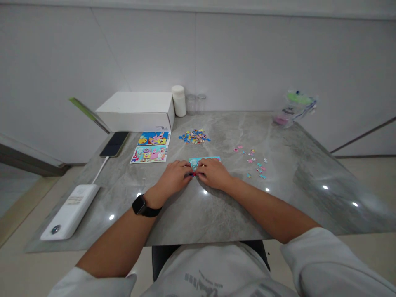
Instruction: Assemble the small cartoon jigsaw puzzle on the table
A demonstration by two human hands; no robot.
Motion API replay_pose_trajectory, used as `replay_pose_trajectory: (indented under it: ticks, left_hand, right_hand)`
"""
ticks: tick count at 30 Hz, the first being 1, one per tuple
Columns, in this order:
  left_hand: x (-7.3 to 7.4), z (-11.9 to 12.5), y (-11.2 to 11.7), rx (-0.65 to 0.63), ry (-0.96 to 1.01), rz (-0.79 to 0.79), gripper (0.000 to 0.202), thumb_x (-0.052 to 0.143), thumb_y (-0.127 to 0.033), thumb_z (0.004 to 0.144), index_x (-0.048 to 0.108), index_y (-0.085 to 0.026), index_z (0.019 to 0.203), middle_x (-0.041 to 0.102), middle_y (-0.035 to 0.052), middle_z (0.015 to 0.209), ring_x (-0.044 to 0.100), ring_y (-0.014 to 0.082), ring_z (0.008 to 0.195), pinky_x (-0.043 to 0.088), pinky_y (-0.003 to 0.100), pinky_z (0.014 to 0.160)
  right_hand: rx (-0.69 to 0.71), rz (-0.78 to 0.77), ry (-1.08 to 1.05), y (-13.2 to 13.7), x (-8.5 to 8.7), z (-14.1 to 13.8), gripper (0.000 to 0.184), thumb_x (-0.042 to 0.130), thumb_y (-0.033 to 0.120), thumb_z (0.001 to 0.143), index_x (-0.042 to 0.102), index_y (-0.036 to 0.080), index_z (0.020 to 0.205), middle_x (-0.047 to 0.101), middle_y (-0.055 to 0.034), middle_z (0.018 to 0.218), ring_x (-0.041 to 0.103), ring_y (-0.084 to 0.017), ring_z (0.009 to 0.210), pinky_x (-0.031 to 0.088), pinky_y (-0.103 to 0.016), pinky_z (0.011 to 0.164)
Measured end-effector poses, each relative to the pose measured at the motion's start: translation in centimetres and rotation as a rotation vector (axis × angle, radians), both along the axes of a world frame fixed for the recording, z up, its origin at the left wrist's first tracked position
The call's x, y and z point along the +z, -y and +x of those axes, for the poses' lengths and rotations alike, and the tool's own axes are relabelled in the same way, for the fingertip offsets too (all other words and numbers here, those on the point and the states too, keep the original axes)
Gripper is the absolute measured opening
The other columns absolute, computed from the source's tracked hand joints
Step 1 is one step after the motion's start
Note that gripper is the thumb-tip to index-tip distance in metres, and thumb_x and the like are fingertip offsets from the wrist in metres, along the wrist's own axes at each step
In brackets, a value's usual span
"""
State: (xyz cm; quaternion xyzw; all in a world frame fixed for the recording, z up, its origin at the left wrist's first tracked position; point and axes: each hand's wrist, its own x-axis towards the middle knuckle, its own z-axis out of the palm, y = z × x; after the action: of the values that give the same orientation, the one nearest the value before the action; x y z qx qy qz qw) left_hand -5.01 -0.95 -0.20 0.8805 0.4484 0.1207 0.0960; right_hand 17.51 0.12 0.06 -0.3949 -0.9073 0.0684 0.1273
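Directly in front of me, a partly joined jigsaw puzzle with a light blue picture lies flat on the table, much of it covered by my hands. My left hand, closed with its fingers together, grips the puzzle's lower left edge. A small dark red and blue patch shows between the fingertips. My right hand lies over the puzzle with fingers curled, its tips pressed on the pieces beside the left fingertips. Loose puzzle pieces are scattered to the right. A pile of mixed pieces sits farther back.
Two cartoon picture cards lie left of the puzzle. Behind them stand a white box, a white bottle and two clear glasses. At left, a phone is cabled to a power bank. A plastic bag rests back right.
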Motion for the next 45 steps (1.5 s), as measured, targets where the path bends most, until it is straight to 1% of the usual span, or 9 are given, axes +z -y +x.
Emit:
replay_pose_trajectory:
  ticks: [5, 9, 12, 15, 21, 25, 34, 39, 45]
  left_hand:
    - [-0.1, -0.1, -0.3, -0.010, 0.009, -0.010, 0.022, 0.069, -0.025, 0.094, 0.080, -0.026, 0.113, 0.074, 0.0083, 0.118, 0.067, 0.0267, 0.109, 0.052, 0.043, 0.101]
    - [-0.3, -0.2, -0.5, -0.013, 0.035, -0.019, 0.020, 0.069, -0.027, 0.093, 0.080, -0.027, 0.110, 0.075, 0.0080, 0.117, 0.067, 0.0267, 0.109, 0.052, 0.044, 0.101]
    - [-0.5, -0.3, -0.6, -0.008, 0.034, -0.029, 0.019, 0.069, -0.028, 0.093, 0.079, -0.026, 0.109, 0.075, 0.0076, 0.117, 0.068, 0.0273, 0.110, 0.051, 0.044, 0.102]
    - [-0.5, -0.5, -0.7, -0.013, 0.036, -0.034, 0.017, 0.068, -0.030, 0.094, 0.079, -0.026, 0.107, 0.076, 0.0063, 0.118, 0.069, 0.0273, 0.109, 0.051, 0.044, 0.102]
    - [-0.5, -0.7, -0.8, -0.033, 0.057, -0.045, 0.019, 0.064, -0.035, 0.096, 0.078, -0.026, 0.105, 0.077, 0.0054, 0.119, 0.070, 0.0270, 0.109, 0.052, 0.043, 0.101]
    - [-0.4, -0.6, -0.8, -0.028, 0.067, -0.052, 0.020, 0.063, -0.038, 0.095, 0.077, -0.025, 0.103, 0.077, 0.0060, 0.118, 0.070, 0.0275, 0.108, 0.053, 0.044, 0.100]
    - [-0.2, -0.8, -0.8, -0.014, 0.116, 0.001, 0.024, 0.058, -0.041, 0.099, 0.074, -0.025, 0.104, 0.077, 0.0081, 0.115, 0.071, 0.0282, 0.108, 0.055, 0.045, 0.099]
    - [0.3, -0.4, -0.6, 0.017, 0.189, 0.057, 0.025, 0.056, -0.040, 0.099, 0.073, -0.024, 0.107, 0.074, 0.0082, 0.114, 0.071, 0.0276, 0.106, 0.055, 0.043, 0.100]
    - [0.5, -0.1, -0.3, 0.057, 0.238, 0.081, 0.029, 0.055, -0.041, 0.101, 0.071, -0.022, 0.115, 0.071, 0.0088, 0.117, 0.070, 0.0237, 0.094, 0.057, 0.040, 0.091]
  right_hand:
    - [-0.078, 0.069, -0.195, -2.0, 2.8, 3.3, 0.019, 0.064, 0.024, 0.099, 0.081, 0.021, 0.107, 0.073, -0.0085, 0.108, 0.065, -0.021, 0.101, 0.047, -0.032, 0.092]
    - [-0.281, 0.134, -0.314, -3.9, 5.1, 8.9, 0.018, 0.064, 0.023, 0.096, 0.081, 0.020, 0.101, 0.073, -0.0074, 0.101, 0.063, -0.018, 0.080, 0.049, -0.032, 0.081]
    - [-0.442, 0.199, -0.366, -4.2, 5.8, 13.6, 0.018, 0.065, 0.028, 0.093, 0.081, 0.022, 0.096, 0.073, -0.0066, 0.093, 0.062, -0.019, 0.077, 0.049, -0.034, 0.081]
    - [-0.588, 0.239, -0.442, -3.9, 5.0, 17.6, 0.021, 0.063, 0.033, 0.092, 0.081, 0.022, 0.095, 0.075, -0.0071, 0.093, 0.062, -0.019, 0.075, 0.050, -0.035, 0.079]
    - [-0.792, 0.204, -0.505, -3.6, 1.0, 22.1, 0.026, 0.061, 0.040, 0.090, 0.081, 0.022, 0.092, 0.077, -0.0080, 0.094, 0.064, -0.020, 0.076, 0.052, -0.037, 0.078]
    - [-0.799, 0.116, -0.417, -3.5, 0.3, 23.6, 0.023, 0.064, 0.038, 0.090, 0.081, 0.023, 0.094, 0.078, -0.0082, 0.095, 0.065, -0.021, 0.079, 0.052, -0.037, 0.080]
    - [-0.779, 0.088, -0.222, -2.7, 1.7, 24.6, 0.021, 0.062, 0.031, 0.094, 0.081, 0.021, 0.099, 0.077, -0.0096, 0.099, 0.066, -0.022, 0.085, 0.050, -0.036, 0.084]
    - [-0.658, -0.024, -0.152, -2.1, 2.0, 23.5, 0.021, 0.065, 0.031, 0.095, 0.082, 0.021, 0.101, 0.078, -0.0070, 0.097, 0.064, -0.019, 0.080, 0.048, -0.032, 0.079]
    - [-0.495, -0.244, -0.048, -1.0, 2.1, 21.6, 0.018, 0.070, 0.028, 0.091, 0.082, 0.024, 0.105, 0.080, -0.0045, 0.099, 0.068, -0.018, 0.082, 0.047, -0.030, 0.077]
